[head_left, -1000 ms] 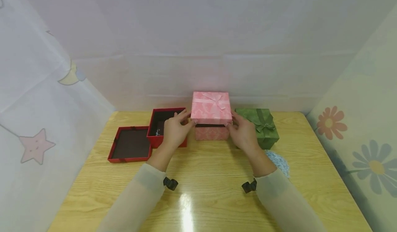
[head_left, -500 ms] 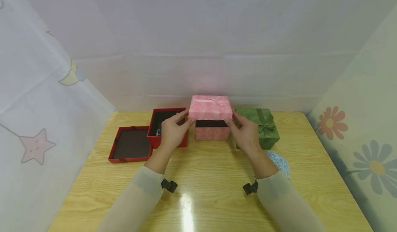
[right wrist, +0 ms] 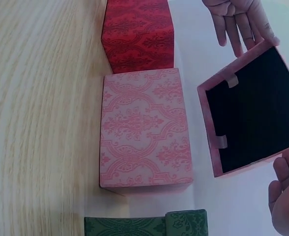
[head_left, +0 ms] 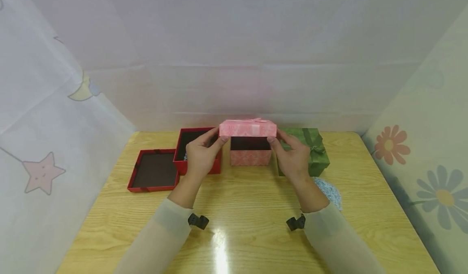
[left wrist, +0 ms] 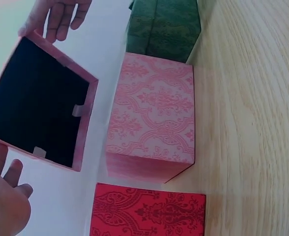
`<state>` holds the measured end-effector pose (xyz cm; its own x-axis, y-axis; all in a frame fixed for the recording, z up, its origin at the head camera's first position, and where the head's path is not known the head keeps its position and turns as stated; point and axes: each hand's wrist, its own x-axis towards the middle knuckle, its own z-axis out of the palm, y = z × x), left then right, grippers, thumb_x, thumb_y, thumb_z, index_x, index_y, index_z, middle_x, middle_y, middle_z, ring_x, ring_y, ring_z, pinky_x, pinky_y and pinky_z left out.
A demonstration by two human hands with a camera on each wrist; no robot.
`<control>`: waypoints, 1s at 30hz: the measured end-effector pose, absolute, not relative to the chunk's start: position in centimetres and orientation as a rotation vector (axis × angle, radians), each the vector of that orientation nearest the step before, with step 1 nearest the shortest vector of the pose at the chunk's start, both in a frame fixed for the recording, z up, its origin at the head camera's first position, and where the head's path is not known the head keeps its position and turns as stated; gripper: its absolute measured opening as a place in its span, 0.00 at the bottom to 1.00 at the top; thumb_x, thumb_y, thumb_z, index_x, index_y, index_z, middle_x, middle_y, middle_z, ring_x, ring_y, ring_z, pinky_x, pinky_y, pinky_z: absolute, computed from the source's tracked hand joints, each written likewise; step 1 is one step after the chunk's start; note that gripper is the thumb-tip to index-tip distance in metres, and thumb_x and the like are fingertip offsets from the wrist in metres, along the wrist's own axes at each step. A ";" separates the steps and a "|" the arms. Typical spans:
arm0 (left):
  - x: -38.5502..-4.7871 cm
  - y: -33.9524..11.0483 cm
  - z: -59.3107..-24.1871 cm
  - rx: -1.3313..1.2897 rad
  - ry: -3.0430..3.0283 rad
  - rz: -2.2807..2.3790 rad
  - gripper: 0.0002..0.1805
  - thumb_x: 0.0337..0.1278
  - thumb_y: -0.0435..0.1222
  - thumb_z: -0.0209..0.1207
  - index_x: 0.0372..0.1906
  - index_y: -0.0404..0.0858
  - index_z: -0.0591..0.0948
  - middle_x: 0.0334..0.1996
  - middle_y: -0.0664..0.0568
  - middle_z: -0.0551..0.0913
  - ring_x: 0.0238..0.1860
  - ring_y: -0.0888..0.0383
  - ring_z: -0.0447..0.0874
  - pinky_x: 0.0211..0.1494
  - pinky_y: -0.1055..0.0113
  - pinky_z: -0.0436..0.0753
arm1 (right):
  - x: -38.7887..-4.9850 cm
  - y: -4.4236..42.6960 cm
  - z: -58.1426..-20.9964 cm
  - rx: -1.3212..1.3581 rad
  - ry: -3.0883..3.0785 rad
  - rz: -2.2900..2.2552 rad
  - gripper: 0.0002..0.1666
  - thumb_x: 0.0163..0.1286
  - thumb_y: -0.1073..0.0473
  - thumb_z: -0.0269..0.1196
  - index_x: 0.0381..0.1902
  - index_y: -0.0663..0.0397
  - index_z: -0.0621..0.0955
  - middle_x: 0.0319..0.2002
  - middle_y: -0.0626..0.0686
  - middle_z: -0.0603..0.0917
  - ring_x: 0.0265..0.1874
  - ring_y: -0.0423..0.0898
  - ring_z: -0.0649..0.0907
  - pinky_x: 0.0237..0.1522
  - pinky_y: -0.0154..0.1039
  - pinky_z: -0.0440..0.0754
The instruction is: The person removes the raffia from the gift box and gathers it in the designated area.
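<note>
A pink box lid [head_left: 248, 128] with a ribbon bow is held level above the pink box base [head_left: 250, 157], apart from it. My left hand [head_left: 200, 154] pinches the lid's left side between thumb and fingers. On the opposite side my right hand [head_left: 293, 156] grips it the same way. Both wrist views show the lid's dark inside [left wrist: 38, 101] and its pink rim [right wrist: 212, 132]. The base's patterned front [left wrist: 151, 108] faces the wrist cameras; in the head view its dark opening shows under the lid, and its contents cannot be made out.
Left of the base stands an open red box [head_left: 183, 166], with its upturned lid [head_left: 153, 170] beside it. A green box [head_left: 318, 158] with a bow, lid on, stands at the right. A pale blue crinkled clump [head_left: 330, 192] lies in front of it on the wooden table [head_left: 248, 225].
The pink lid has risen off its base and tipped from top-facing to nearly edge-on, its front edge moving up. Both hands have kept hold of it and risen slightly, spreading a little.
</note>
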<state>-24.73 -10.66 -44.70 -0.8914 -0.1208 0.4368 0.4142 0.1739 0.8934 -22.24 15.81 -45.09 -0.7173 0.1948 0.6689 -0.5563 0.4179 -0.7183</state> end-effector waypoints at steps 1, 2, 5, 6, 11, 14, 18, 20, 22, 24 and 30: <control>-24.7 -10.7 -44.6 -0.291 -2.035 -1.782 0.24 0.55 0.37 0.77 0.58 0.43 0.88 0.54 0.50 0.88 0.62 0.58 0.83 0.67 0.54 0.79 | -22.2 15.8 -45.0 0.316 -1.961 1.353 0.22 0.63 0.63 0.77 0.56 0.56 0.88 0.48 0.56 0.91 0.48 0.52 0.89 0.51 0.31 0.84; -24.6 -10.7 -44.5 -0.302 -2.028 -1.794 0.25 0.55 0.35 0.76 0.60 0.42 0.87 0.56 0.49 0.87 0.64 0.57 0.82 0.69 0.54 0.77 | -22.1 15.8 -44.9 0.322 -1.957 1.343 0.23 0.62 0.64 0.77 0.55 0.56 0.88 0.48 0.57 0.90 0.50 0.53 0.88 0.53 0.35 0.84; -24.5 -10.9 -44.4 -0.308 -2.046 -1.789 0.28 0.55 0.34 0.76 0.62 0.42 0.85 0.60 0.49 0.85 0.67 0.56 0.79 0.70 0.56 0.76 | -21.8 15.5 -44.4 0.330 -1.960 1.327 0.25 0.58 0.66 0.78 0.55 0.60 0.88 0.49 0.61 0.90 0.53 0.55 0.88 0.56 0.48 0.85; -24.4 -10.9 -44.3 -0.311 -2.055 -1.786 0.28 0.55 0.34 0.76 0.63 0.42 0.85 0.61 0.50 0.85 0.68 0.55 0.78 0.71 0.56 0.75 | -21.6 15.4 -44.2 0.333 -1.962 1.324 0.25 0.58 0.68 0.79 0.55 0.63 0.88 0.48 0.63 0.90 0.53 0.57 0.87 0.56 0.52 0.85; -24.0 -11.2 -43.9 -0.404 -2.042 -1.827 0.30 0.56 0.32 0.75 0.66 0.42 0.83 0.63 0.50 0.83 0.69 0.56 0.77 0.71 0.54 0.75 | -20.0 14.6 -42.4 0.357 -1.969 1.320 0.28 0.55 0.72 0.78 0.56 0.70 0.85 0.48 0.68 0.88 0.53 0.64 0.86 0.58 0.61 0.82; -23.8 -11.4 -43.7 -0.491 -1.998 -1.864 0.30 0.56 0.30 0.75 0.66 0.43 0.83 0.61 0.45 0.85 0.67 0.54 0.79 0.69 0.50 0.77 | -19.5 14.5 -41.9 0.392 -1.951 1.306 0.32 0.53 0.73 0.78 0.58 0.70 0.84 0.49 0.67 0.88 0.54 0.64 0.86 0.60 0.58 0.81; -23.6 -11.7 -43.8 -0.556 -1.959 -1.915 0.32 0.55 0.27 0.74 0.67 0.43 0.83 0.60 0.40 0.85 0.64 0.46 0.82 0.64 0.44 0.79 | -19.6 14.7 -42.4 0.444 -1.940 1.321 0.35 0.52 0.73 0.79 0.61 0.67 0.83 0.52 0.65 0.88 0.57 0.62 0.85 0.64 0.55 0.80; -23.4 -11.9 -43.9 -0.565 -1.950 -1.963 0.33 0.56 0.27 0.74 0.68 0.44 0.82 0.61 0.40 0.84 0.64 0.43 0.81 0.64 0.44 0.79 | -20.1 15.0 -43.2 0.477 -1.930 1.362 0.37 0.53 0.74 0.78 0.63 0.64 0.82 0.54 0.63 0.87 0.59 0.60 0.84 0.66 0.51 0.78; -23.3 -12.1 -44.0 -0.571 -1.961 -1.984 0.34 0.57 0.27 0.73 0.69 0.46 0.81 0.62 0.41 0.82 0.64 0.43 0.80 0.66 0.47 0.78 | -20.6 15.2 -44.0 0.524 -1.908 1.421 0.40 0.53 0.77 0.77 0.66 0.65 0.80 0.57 0.63 0.86 0.60 0.61 0.83 0.68 0.46 0.77; -23.2 -12.2 -44.2 -0.578 -1.977 -2.016 0.35 0.58 0.28 0.73 0.71 0.47 0.79 0.62 0.41 0.81 0.64 0.42 0.80 0.65 0.51 0.79 | -20.9 15.4 -44.6 0.589 -1.879 1.492 0.41 0.54 0.80 0.74 0.68 0.68 0.77 0.60 0.66 0.83 0.61 0.64 0.82 0.69 0.45 0.76; -22.8 -12.7 -44.6 -0.597 -2.058 -2.046 0.40 0.59 0.27 0.72 0.75 0.49 0.74 0.62 0.40 0.78 0.59 0.37 0.82 0.58 0.58 0.85 | -19.2 15.1 -43.0 0.682 -1.934 1.679 0.49 0.56 0.85 0.70 0.75 0.71 0.66 0.68 0.73 0.73 0.64 0.72 0.76 0.65 0.58 0.76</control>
